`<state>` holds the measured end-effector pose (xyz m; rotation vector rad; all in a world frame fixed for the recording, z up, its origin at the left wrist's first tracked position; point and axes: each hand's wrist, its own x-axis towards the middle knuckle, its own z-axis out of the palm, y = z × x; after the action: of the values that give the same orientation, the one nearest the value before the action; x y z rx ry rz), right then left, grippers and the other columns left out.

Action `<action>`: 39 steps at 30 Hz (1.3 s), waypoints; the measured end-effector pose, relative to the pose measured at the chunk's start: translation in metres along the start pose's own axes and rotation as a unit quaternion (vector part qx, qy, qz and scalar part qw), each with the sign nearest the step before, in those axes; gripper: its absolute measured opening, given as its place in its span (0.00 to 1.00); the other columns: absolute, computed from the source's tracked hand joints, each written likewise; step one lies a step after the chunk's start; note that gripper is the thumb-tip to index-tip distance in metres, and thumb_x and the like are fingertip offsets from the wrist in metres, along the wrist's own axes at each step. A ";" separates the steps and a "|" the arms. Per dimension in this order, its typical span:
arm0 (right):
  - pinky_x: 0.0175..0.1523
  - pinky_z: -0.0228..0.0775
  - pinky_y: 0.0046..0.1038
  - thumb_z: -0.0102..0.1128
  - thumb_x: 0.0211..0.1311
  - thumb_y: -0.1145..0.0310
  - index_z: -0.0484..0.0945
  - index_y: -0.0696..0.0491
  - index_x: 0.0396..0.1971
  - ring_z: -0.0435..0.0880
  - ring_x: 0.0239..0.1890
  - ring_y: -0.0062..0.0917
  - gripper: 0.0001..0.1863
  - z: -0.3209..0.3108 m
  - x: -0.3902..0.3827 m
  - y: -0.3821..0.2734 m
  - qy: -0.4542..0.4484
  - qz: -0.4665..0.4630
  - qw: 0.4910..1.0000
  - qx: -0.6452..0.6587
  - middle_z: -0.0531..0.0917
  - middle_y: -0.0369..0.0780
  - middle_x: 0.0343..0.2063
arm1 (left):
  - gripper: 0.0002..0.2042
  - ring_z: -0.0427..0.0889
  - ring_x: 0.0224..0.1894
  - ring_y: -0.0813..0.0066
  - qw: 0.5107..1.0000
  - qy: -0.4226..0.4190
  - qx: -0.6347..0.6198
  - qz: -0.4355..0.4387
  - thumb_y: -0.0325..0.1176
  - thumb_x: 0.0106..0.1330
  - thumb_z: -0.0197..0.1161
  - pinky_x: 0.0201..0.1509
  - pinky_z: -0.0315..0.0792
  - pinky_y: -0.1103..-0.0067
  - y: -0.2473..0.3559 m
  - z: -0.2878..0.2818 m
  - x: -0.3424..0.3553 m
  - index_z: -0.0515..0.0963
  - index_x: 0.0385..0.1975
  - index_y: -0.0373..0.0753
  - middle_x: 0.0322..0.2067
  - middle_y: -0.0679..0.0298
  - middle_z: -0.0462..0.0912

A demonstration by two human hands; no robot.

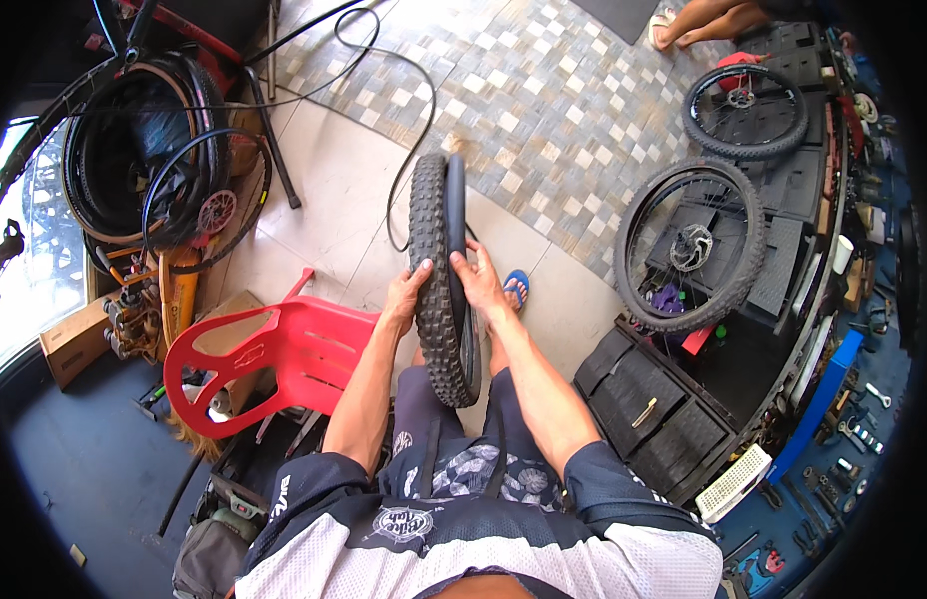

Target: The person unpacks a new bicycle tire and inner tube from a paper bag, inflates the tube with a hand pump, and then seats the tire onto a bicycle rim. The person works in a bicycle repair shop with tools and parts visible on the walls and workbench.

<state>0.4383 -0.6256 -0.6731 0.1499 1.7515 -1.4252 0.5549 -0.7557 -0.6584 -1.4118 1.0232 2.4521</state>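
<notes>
A knobby black bicycle tire [435, 270] stands edge-on in front of my body, its lower end between my thighs. Along its right side runs a smooth black inner tube [457, 205], partly outside the tire. My left hand [406, 295] grips the tire from the left, with the thumb on the tread and the other fingers mostly hidden behind. From the right, my right hand [480, 285] closes on the inner tube against the tire, its thumb near the tread. I cannot see whether a rim sits inside the tire.
A red plastic chair [323, 349] is close by my left arm. Two bicycle wheels, a nearer wheel [623, 250] and a farther wheel [691, 125], lie on black drawers [653, 399] to the right. A black hose [430, 110] crosses the floor. Another person's legs [698, 22] show at the far right.
</notes>
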 end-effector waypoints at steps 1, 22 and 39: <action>0.42 0.73 0.26 0.63 0.71 0.56 0.70 0.58 0.65 0.80 0.34 0.21 0.30 -0.004 -0.002 0.004 0.005 -0.090 0.993 -0.071 0.84 0.40 0.36 | 0.22 0.87 0.34 0.70 1.000 0.004 -0.004 -0.011 0.50 0.73 0.63 0.39 0.82 0.73 0.007 0.002 0.008 0.80 0.47 0.33 0.37 0.60 0.87; 0.47 0.79 0.22 0.53 0.71 0.34 0.79 0.54 0.57 0.86 0.40 0.17 0.37 -0.006 -0.028 0.030 -0.124 0.258 0.905 0.314 0.87 0.34 0.40 | 0.21 0.87 0.37 0.70 0.999 -0.053 -0.006 -0.011 0.44 0.70 0.70 0.44 0.81 0.71 0.003 0.035 -0.003 0.79 0.51 0.33 0.40 0.60 0.87; 0.43 0.78 0.33 0.72 0.55 0.48 0.80 0.57 0.48 0.87 0.34 0.31 0.30 0.033 -0.121 -0.040 -0.098 -0.073 0.982 -0.141 0.87 0.44 0.32 | 0.48 0.88 0.39 0.59 0.982 -0.118 -0.132 -0.067 0.79 0.63 0.47 0.46 0.85 0.65 0.072 -0.009 0.026 0.79 0.52 0.30 0.41 0.50 0.87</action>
<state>0.5091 -0.6192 -0.5623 -0.2671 1.8046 -1.2298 0.5161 -0.8214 -0.6467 -1.1695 0.5530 2.6468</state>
